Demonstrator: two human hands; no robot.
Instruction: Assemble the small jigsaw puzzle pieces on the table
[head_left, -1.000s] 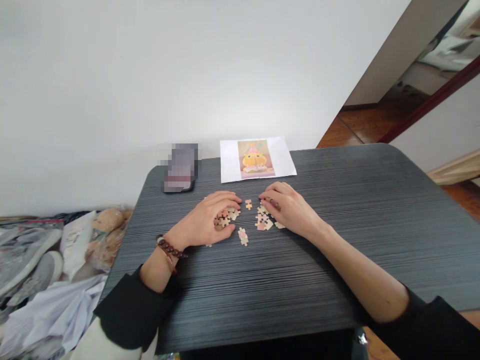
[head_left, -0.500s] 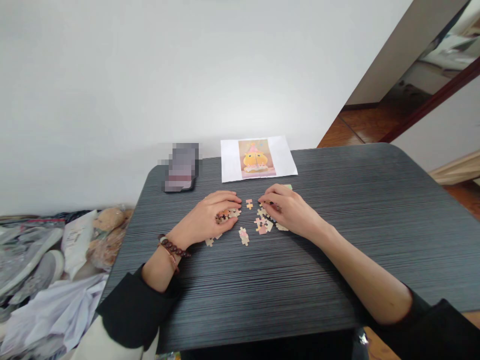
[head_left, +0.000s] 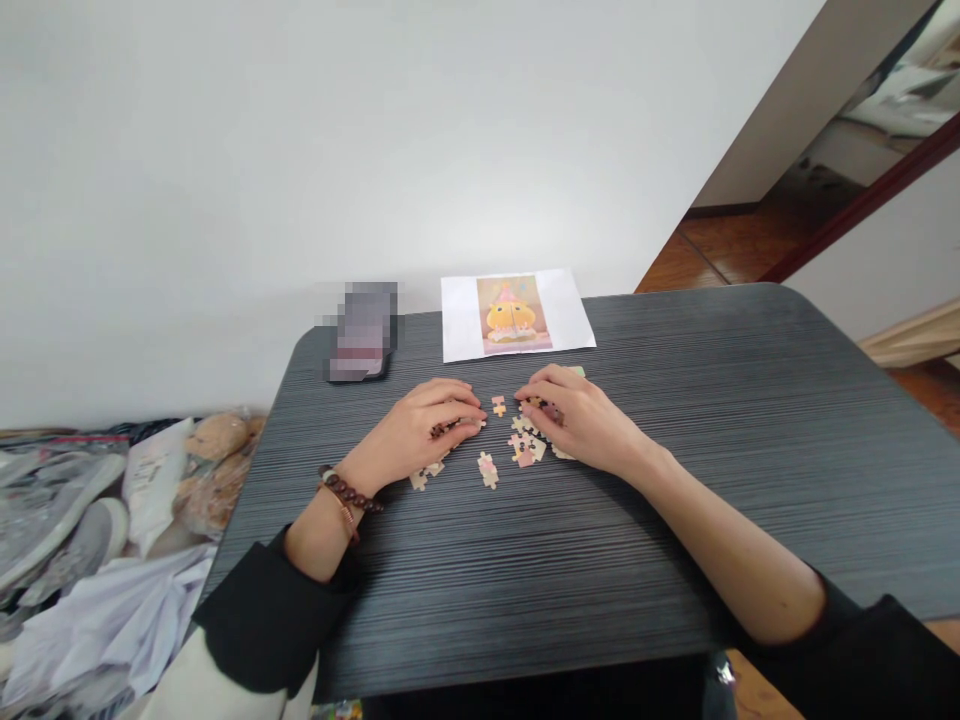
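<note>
Here, two hands rest on puzzle pieces on a dark table (head_left: 675, 480).

The left hand (head_left: 416, 430) lies palm down, fingers curled loosely over a cluster of pieces (head_left: 450, 428); whether it pinches one cannot be told. The right hand (head_left: 581, 415) covers another cluster (head_left: 525, 445), its fingertips on a piece. A loose piece (head_left: 498, 405) sits between them. A picture sheet (head_left: 516, 315) and a phone (head_left: 362, 345) lie near the wall.
</note>
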